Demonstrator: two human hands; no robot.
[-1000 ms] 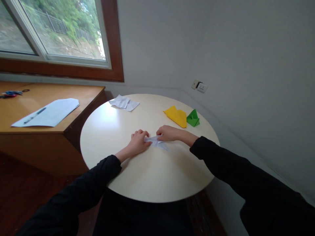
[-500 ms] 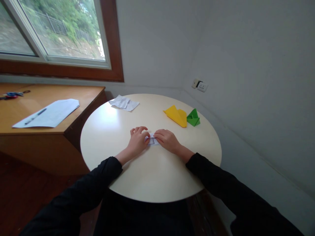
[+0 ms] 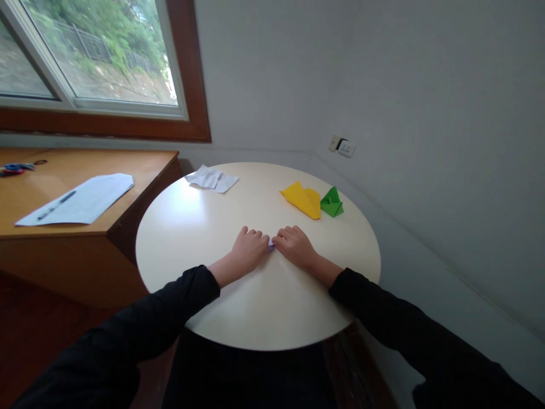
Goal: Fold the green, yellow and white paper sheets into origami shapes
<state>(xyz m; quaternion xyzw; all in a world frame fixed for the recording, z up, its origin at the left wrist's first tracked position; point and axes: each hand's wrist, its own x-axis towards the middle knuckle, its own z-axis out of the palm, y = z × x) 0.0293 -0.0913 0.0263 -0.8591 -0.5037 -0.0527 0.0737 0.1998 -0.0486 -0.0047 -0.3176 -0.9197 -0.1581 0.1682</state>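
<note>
My left hand (image 3: 249,250) and my right hand (image 3: 296,247) rest side by side on the round cream table (image 3: 204,227), fingers curled down. Between them lies a small folded piece of pale paper (image 3: 271,243); both hands press on it and cover nearly all of it, so only a sliver shows. Black sleeves cover both of my arms.
A yellow folded paper (image 3: 303,199) and a green folded paper (image 3: 331,203) sit at the table's far right. A crumpled white sheet (image 3: 212,179) lies at the far edge. To the left, a wooden desk (image 3: 128,170) carries a white sheet (image 3: 80,199) with a pen (image 3: 55,205).
The hands have drawn together over the pale paper, which has gone from a longer strip to a small piece almost hidden under the fingers. The right hand slid left and nearer to me.
</note>
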